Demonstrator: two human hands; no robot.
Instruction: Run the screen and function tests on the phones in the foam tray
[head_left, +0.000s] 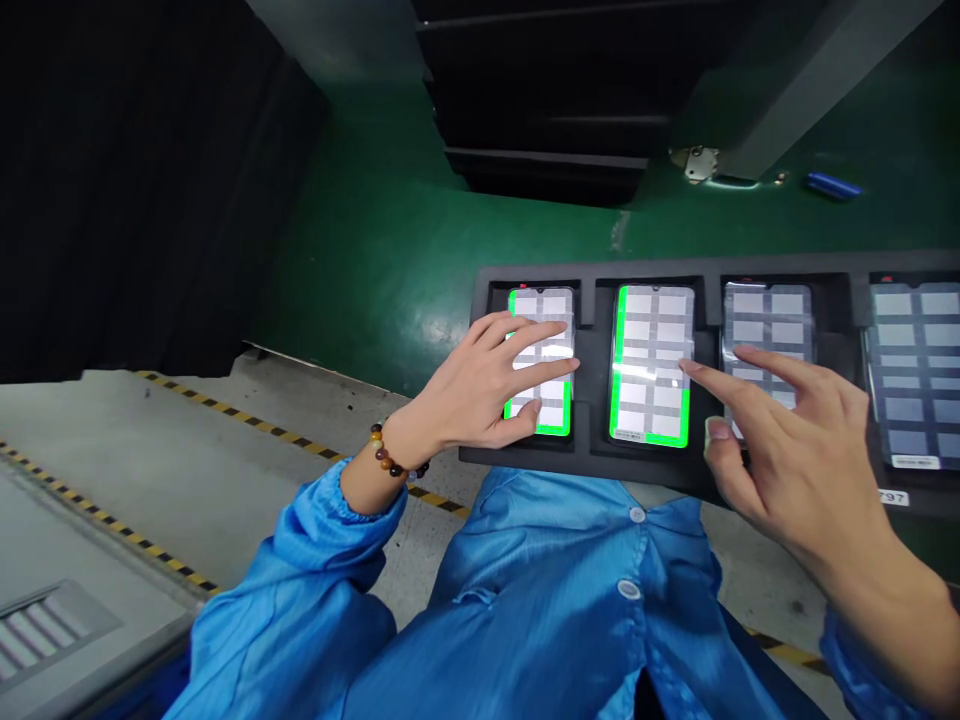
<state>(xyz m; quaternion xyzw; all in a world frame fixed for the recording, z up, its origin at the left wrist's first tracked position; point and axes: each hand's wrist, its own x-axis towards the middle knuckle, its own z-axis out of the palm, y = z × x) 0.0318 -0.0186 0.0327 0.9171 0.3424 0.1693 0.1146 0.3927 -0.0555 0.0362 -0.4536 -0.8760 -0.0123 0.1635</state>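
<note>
Several smartphones lie face up in the slots of a black foam tray (585, 455). My left hand (491, 380) spreads its fingers over the leftmost phone (553, 305), whose lit screen shows pale blocks and green along its edges. A fingertip reaches that screen's right edge. My right hand (802, 440) is open too; its index fingertip is at the right edge of the second phone (652, 390), which has green down its left side and lower right. Another finger lies over the third phone (769, 310), which shows only grey and white blocks. Neither hand holds anything.
A fourth phone (915, 370) sits at the tray's right end. Beyond lie a green surface (375, 220), black curtains (135, 180), a grey post (817, 90) and a blue cylindrical object (834, 186). Yellow-black tape (247, 420) marks the grey floor at left.
</note>
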